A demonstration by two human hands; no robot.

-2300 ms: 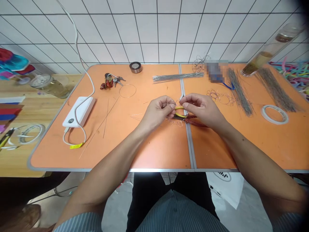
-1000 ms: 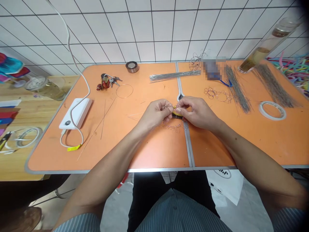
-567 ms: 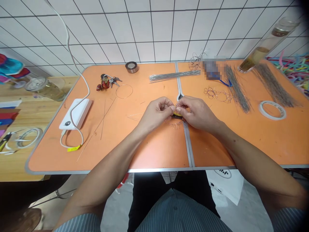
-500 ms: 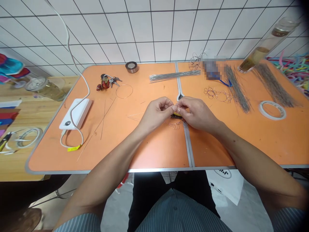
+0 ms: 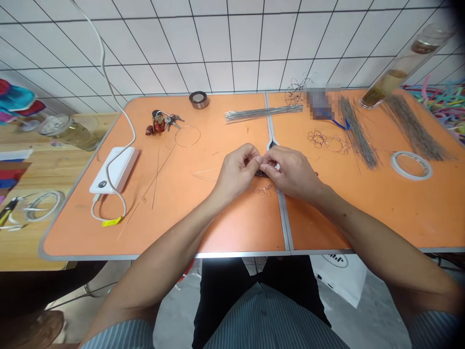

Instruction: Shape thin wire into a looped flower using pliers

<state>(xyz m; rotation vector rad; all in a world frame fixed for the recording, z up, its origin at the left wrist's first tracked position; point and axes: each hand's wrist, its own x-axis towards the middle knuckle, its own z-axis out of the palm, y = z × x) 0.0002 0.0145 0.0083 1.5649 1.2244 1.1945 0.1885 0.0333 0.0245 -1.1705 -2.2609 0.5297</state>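
My left hand (image 5: 240, 167) and my right hand (image 5: 290, 169) meet over the middle of the table, fingertips touching. Both are closed in a pinch on what looks like thin wire, mostly hidden by the fingers. Just below them shows a wavy, copper-coloured bent wire (image 5: 262, 191); whether it joins the held piece I cannot tell. Partly covered under the hands is a dark object (image 5: 260, 173) whose kind is hidden. Thin straight wires (image 5: 205, 174) stick out left of my left hand. Wire flower shapes (image 5: 317, 139) lie to the right.
On the orange table (image 5: 232, 228) are a wire bundle (image 5: 263, 113), darker wire bundles (image 5: 358, 133), a tape roll (image 5: 198, 100), a white tape ring (image 5: 411, 166), keys (image 5: 167, 121), a wire ring (image 5: 188, 136) and a white power bank (image 5: 114, 170) with cable. A glass bottle (image 5: 399, 70) stands back right.
My right hand has shifted slightly left and turned over the dark object, covering its yellow part. My left hand stays nearly in place, still pinching.
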